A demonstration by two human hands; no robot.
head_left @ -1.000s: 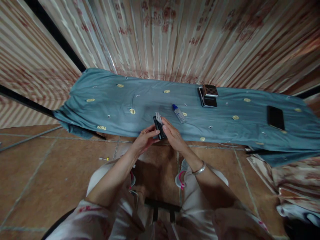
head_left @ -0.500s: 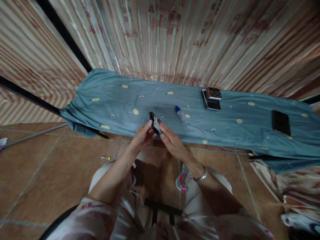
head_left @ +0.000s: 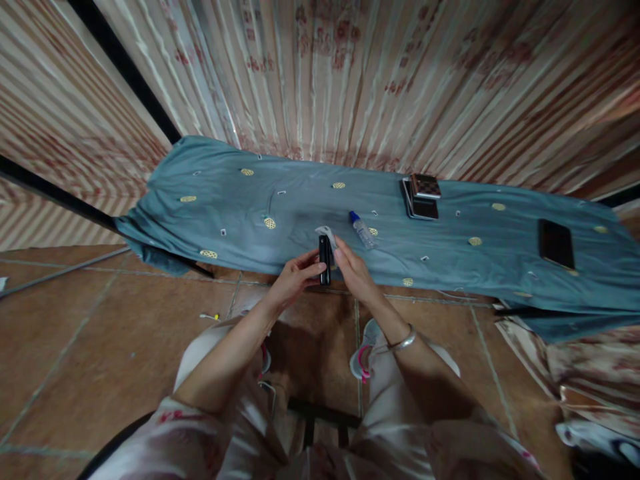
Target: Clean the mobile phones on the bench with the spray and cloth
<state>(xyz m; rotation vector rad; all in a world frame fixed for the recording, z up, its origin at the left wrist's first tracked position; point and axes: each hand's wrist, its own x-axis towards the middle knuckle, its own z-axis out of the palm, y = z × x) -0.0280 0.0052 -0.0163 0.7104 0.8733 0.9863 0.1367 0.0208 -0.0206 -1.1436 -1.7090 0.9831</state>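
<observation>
My left hand (head_left: 295,277) grips a slim black phone (head_left: 325,259), held edge-on just above the near edge of a long table draped in blue cloth (head_left: 230,207). My right hand (head_left: 353,270) presses a small white cloth (head_left: 326,233) against the phone's far side. A small clear spray bottle with a blue cap (head_left: 361,229) lies on the cloth just beyond my right hand.
A stack of dark phones with a checkered case (head_left: 423,195) sits at the back right of the table. Another black phone (head_left: 554,243) lies flat further right. Striped curtains hang behind. A black stool frame (head_left: 323,415) stands between my feet on the tiled floor.
The phone has been turned upright and edge-on in my hands. The white cloth has shifted to the phone's top right side. My view has shifted slightly.
</observation>
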